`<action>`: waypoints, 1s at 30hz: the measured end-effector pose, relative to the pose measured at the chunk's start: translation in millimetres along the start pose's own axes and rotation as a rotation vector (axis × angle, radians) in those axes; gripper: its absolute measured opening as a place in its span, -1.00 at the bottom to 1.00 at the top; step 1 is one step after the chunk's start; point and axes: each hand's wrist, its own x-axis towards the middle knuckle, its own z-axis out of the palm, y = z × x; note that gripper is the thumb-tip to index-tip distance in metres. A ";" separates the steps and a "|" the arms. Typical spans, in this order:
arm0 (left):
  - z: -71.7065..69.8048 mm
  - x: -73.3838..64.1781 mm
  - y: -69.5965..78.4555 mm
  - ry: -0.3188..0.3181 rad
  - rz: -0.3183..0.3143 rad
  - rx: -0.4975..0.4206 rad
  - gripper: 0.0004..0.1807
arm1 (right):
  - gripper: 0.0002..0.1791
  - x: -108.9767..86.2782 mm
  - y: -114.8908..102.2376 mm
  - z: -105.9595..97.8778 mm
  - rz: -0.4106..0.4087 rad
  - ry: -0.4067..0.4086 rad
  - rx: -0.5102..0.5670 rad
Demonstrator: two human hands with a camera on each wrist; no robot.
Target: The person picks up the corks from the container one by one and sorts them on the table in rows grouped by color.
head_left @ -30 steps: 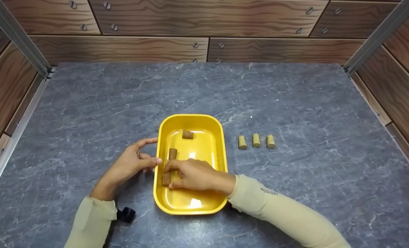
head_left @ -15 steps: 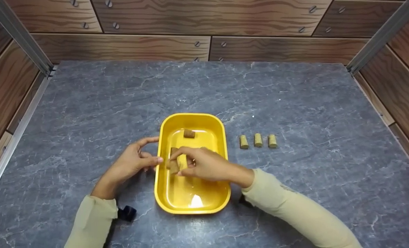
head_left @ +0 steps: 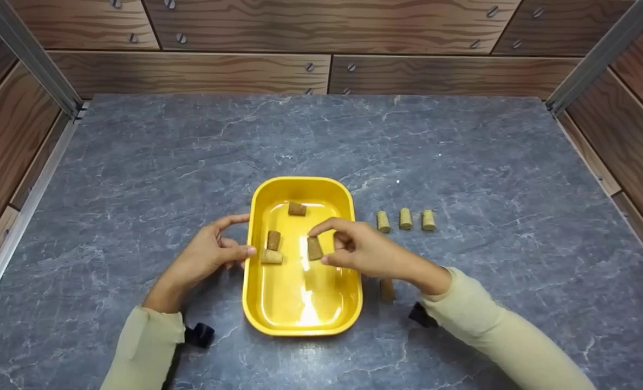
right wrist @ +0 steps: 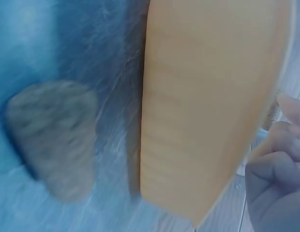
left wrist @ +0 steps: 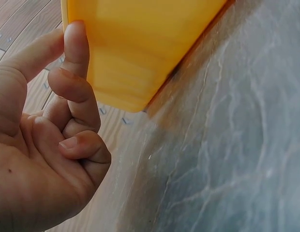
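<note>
A yellow tub [head_left: 248,292] stands on the table in the head view. My left hand [head_left: 205,252] holds its left rim, thumb on top; in the left wrist view thumb and a finger [left wrist: 76,50] pinch the wall while the other fingers curl free. Above the tub's right half, my right hand [head_left: 372,252] pinches a brown cork stopper [head_left: 314,248] between thumb and finger. Inside the tub lie a dark cork [head_left: 297,208] at the far end, another dark cork [head_left: 273,240] by the left wall, and a lighter cork [head_left: 271,257] just below that one.
Right of the tub, three pale corks stand in a row: left cork [head_left: 383,221], middle cork [head_left: 405,218], right cork [head_left: 428,220]. One more cork [head_left: 387,290] is on the table beside the tub's right wall, below my right wrist. Wood-patterned panels [head_left: 191,73] enclose the table.
My right hand has lifted a brown cork from the tub's lower left and carried it rightward. The lighter cork and the table cork under the wrist have come into sight. The left hand stays put.
</note>
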 end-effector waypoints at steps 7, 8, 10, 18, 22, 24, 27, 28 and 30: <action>0.5 0.2 -0.6 0.006 -0.009 0.008 -0.18 | -0.54 -31.0 13.6 -23.9 0.019 0.051 0.054; 0.5 0.3 -0.7 0.009 -0.012 0.012 -0.18 | -0.54 -36.3 15.7 -28.2 0.025 0.062 0.052; 0.7 0.1 -0.4 0.014 -0.019 0.013 -0.19 | -0.52 -47.2 20.2 -37.1 0.050 0.086 0.051; 1.1 -0.4 0.2 0.016 -0.020 0.009 -0.18 | -0.49 -94.3 42.2 -65.8 0.158 0.235 0.165; 0.7 0.6 0.5 0.022 -0.023 0.013 -0.20 | -0.51 -116.0 52.9 -72.2 0.122 0.252 0.254; 0.2 0.5 0.2 0.027 -0.024 0.018 -0.20 | -0.52 -123.1 57.2 -73.4 0.111 0.239 0.282; 0.2 0.5 -0.4 0.035 -0.032 0.020 -0.21 | -0.51 -129.2 62.3 -73.7 0.130 0.213 0.282; 0.4 0.5 -0.5 0.037 -0.036 0.018 -0.20 | -0.50 -130.2 63.9 -73.5 0.140 0.204 0.273; 1.3 0.9 -0.5 0.038 -0.041 0.011 -0.21 | -0.49 -131.2 66.6 -72.7 0.164 0.186 0.254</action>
